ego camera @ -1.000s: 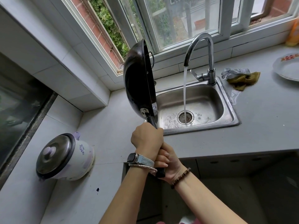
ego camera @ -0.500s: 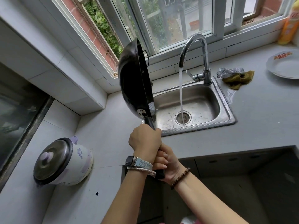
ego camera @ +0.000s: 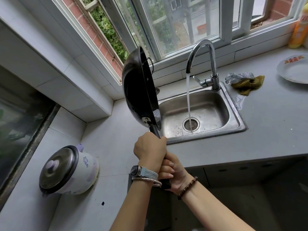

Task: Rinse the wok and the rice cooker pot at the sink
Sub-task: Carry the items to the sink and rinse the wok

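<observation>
The black wok [ego camera: 138, 87] stands on edge, nearly vertical, above the left rim of the steel sink [ego camera: 233, 117], its open side turned toward the tap. My left hand [ego camera: 150, 149] grips the upper part of the wok's black handle, and my right hand [ego camera: 173, 174] grips the lower end just beneath it. Water runs from the curved tap [ego camera: 205, 52] straight into the drain, to the right of the wok and not touching it. The rice cooker [ego camera: 70, 169], white with purple flowers and a steel lid, sits closed on the counter at the lower left.
A steel scourer and an olive cloth [ego camera: 246, 80] lie right of the tap beside a small puddle. A white plate [ego camera: 295, 70] and an orange bottle [ego camera: 298, 32] stand at the far right. The window sill runs behind the sink; a glass stove top [ego camera: 20, 124] is at left.
The wok stays held on edge in both hands by the sink's left rim. My view has shifted slightly, so everything sits a little lower and to the left. Water keeps running.
</observation>
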The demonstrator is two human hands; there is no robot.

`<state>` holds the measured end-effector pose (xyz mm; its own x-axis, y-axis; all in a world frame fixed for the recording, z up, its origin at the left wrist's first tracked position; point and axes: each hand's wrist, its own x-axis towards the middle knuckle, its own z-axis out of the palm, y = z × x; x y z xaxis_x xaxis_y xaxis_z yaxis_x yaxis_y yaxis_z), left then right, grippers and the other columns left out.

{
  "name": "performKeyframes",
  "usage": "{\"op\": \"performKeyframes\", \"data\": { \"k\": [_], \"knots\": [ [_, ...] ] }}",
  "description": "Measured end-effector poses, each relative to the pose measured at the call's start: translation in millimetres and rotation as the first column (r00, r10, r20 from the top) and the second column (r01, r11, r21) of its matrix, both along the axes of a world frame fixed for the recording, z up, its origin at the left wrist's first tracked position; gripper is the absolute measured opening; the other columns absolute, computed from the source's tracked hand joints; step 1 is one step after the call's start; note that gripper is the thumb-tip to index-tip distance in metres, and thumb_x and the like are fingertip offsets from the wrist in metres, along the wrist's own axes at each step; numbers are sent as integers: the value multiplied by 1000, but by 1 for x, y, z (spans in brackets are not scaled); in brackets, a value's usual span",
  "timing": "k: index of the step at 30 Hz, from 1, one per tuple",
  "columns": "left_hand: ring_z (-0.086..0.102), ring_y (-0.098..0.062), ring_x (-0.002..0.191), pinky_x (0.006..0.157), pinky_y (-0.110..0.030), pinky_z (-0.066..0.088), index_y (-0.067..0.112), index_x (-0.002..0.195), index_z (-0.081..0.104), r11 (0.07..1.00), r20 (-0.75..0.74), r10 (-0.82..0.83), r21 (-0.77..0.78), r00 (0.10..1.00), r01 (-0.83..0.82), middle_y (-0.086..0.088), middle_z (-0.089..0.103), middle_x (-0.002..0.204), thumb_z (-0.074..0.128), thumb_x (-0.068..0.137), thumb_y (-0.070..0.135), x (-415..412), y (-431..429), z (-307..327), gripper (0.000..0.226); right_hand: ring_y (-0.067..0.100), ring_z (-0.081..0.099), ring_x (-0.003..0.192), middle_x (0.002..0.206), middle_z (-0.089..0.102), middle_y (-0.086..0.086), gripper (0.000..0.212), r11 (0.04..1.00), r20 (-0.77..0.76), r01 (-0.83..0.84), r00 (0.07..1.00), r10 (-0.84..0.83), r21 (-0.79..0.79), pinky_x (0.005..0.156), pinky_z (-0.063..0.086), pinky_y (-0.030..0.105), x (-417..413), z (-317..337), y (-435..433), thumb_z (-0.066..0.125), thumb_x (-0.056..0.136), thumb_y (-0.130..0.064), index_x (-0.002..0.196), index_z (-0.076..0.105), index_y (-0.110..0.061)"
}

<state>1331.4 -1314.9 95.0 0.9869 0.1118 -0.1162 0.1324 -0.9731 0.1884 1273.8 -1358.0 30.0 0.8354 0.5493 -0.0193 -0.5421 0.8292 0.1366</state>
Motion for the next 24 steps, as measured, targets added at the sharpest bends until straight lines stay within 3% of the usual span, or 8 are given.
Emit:
{"op": "performKeyframes", "data": {
  "k": [2,6,10,14,16,19,22,24],
  "knots": [
    [55,-23,73,56,-28,34,13,77,59,1000,-2,6,13,1000,-6,-2,61,77,56,89,38,-1,0,4,27,7,34,19,26,36,-2,54,1000,-32,-7,999,7,1,24,28,13,0,2,1,89,60,-17,33,43,-10],
    [53,-22,75,60,-28,36,12,81,62,1000,-41,14,-20,999,-15,-4,65,84,56,88,37,-1,1,7,26,6,32,18,25,31,-6,50,988,-77,14,997,-26,-151,24,22,11,1,8,0,77,60,-27,31,39,-13],
    [56,-24,79,64,-28,39,12,88,65,1000,-46,20,-12,999,-21,-5,68,90,57,88,39,-3,-1,5,28,7,33,17,25,32,-3,56,998,-60,5,998,-9,-59,23,24,11,-2,11,-2,94,47,-14,30,41,-10],
    [63,-28,89,65,-29,41,12,90,65,1000,-54,26,-11,998,-26,-7,69,94,56,88,39,-3,0,6,29,7,31,16,23,30,-3,58,992,-119,23,992,-37,-121,22,21,9,-1,12,-2,81,67,-23,29,39,-10],
    [63,-28,91,66,-29,41,11,91,65,1000,-45,25,0,999,-25,-7,69,95,56,88,39,-3,-2,8,29,7,31,16,23,31,-3,57,995,-100,23,994,-32,-95,22,22,9,-1,13,-3,90,54,-17,29,40,-10],
    [63,-28,90,65,-29,41,11,90,66,999,-25,27,24,999,-26,-7,69,95,56,88,38,-5,-4,14,28,6,27,16,23,32,-4,56,997,-43,19,999,-22,-77,22,23,10,0,17,-4,97,38,-11,29,41,-10],
    [59,-26,83,64,-29,38,12,85,61,999,-3,26,40,1000,-26,-7,68,94,55,88,37,-6,-6,21,25,4,12,25,24,33,-3,55,998,-11,11,1000,-12,-57,22,24,10,1,21,-4,96,41,-12,29,42,-10],
    [54,-26,81,64,-30,36,14,83,56,998,8,22,55,1000,-22,-7,66,94,55,89,36,-6,-8,25,23,4,12,28,24,35,-2,54,1000,-4,-2,1000,1,-24,22,26,11,2,20,-4,94,46,-10,30,43,-8]
  ]
}}
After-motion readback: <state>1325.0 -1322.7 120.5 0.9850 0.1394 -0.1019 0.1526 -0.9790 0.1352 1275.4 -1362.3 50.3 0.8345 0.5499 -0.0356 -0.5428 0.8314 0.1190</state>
